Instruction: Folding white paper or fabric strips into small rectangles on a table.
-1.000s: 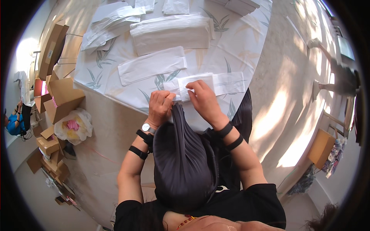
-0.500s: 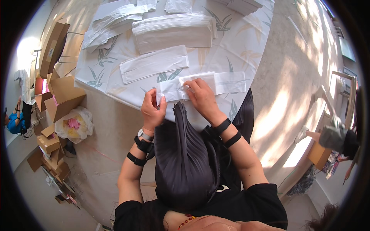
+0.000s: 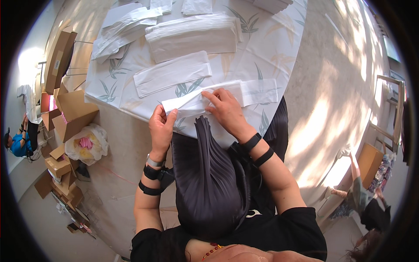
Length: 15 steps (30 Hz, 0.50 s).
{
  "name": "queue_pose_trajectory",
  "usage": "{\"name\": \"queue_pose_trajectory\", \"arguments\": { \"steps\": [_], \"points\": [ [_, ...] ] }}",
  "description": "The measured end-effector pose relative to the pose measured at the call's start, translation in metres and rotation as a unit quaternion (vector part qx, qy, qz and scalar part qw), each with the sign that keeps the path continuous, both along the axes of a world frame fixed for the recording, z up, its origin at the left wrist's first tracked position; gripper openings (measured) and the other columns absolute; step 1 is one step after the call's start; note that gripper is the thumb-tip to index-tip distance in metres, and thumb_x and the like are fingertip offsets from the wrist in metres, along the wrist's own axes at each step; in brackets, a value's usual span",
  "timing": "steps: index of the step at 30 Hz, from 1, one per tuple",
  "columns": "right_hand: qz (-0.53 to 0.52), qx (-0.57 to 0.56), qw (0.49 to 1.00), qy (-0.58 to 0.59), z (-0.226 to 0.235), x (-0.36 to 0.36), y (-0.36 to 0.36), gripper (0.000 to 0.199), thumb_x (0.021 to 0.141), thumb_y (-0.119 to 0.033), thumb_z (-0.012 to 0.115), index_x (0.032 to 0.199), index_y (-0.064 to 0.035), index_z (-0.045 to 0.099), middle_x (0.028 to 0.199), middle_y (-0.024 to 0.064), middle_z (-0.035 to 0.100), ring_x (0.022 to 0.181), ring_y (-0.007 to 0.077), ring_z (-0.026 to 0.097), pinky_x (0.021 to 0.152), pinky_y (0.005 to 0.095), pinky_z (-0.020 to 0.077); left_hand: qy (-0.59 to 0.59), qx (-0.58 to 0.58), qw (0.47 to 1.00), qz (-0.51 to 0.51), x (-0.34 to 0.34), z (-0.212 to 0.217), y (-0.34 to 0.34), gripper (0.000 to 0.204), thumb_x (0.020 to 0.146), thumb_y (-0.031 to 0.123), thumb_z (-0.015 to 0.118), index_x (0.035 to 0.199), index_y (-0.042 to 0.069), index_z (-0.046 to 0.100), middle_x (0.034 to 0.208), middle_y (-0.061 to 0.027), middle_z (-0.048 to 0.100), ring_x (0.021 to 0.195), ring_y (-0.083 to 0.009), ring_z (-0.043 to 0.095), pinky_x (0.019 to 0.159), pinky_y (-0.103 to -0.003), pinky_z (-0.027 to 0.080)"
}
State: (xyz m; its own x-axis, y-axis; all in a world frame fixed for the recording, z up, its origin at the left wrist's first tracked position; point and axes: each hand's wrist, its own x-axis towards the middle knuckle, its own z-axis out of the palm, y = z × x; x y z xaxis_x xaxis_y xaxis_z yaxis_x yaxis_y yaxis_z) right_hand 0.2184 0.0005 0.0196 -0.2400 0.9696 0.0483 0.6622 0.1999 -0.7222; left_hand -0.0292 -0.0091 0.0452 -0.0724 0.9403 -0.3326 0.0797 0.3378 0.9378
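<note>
A thin, partly see-through white sheet (image 3: 257, 92) lies in a folded strip along the near edge of the table. My left hand (image 3: 162, 124) is closed in a pinch on its left end, which it holds at a slant over the table's edge. Curled over the middle of the same sheet, my right hand (image 3: 224, 109) grips it between thumb and fingers, though the fingertips are partly hidden. Just beyond my hands lies a flat folded white strip (image 3: 172, 73). Farther back is a thick stack of folded white sheets (image 3: 192, 41).
A loose white pile (image 3: 124, 32) lies at the table's far left. The patterned tablecloth (image 3: 279, 52) covers the table. On the left floor are cardboard boxes (image 3: 76, 111) and a clear plastic bag (image 3: 86, 144). People are at the left and right rims. Dark pleated fabric (image 3: 209, 174) covers my lap.
My left hand has moved left, drawing out the sheet's left end into a longer white flap. The right hand has barely moved. A person at the right has shifted toward me.
</note>
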Motion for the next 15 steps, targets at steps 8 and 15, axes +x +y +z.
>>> {"name": "queue_pose_trajectory", "arguments": {
  "steps": [8, 15],
  "points": [
    [0.015, -0.005, 1.0, -0.015, -0.002, 0.001, 0.002, 0.062, 0.086, -0.014, 0.086, 0.145, -0.0149, 0.067, 0.114, 0.0102, 0.064, 0.109, 0.031, 0.064, 0.097, 0.0434, 0.0542, -0.07, -0.023, 0.995, -0.073, 0.022, 0.025, 0.021, 0.021, 0.104, 0.008, 0.073, 0.121, -0.001, 0.065, 0.109, -0.0021, 0.072, 0.098, -0.0063, 0.065, 0.087, -0.025, 0.054],
    [0.031, -0.012, 0.999, -0.009, 0.006, 0.005, 0.003, 0.07, 0.084, -0.012, 0.087, 0.148, -0.0047, 0.059, 0.121, 0.0143, 0.064, 0.115, 0.0355, 0.063, 0.098, 0.0457, 0.0542, -0.075, -0.03, 0.986, -0.143, 0.044, 0.028, 0.04, 0.023, 0.104, 0.008, 0.072, 0.125, -0.002, 0.065, 0.116, -0.0054, 0.073, 0.106, -0.01, 0.068, 0.093, -0.028, 0.056]
  ]
}}
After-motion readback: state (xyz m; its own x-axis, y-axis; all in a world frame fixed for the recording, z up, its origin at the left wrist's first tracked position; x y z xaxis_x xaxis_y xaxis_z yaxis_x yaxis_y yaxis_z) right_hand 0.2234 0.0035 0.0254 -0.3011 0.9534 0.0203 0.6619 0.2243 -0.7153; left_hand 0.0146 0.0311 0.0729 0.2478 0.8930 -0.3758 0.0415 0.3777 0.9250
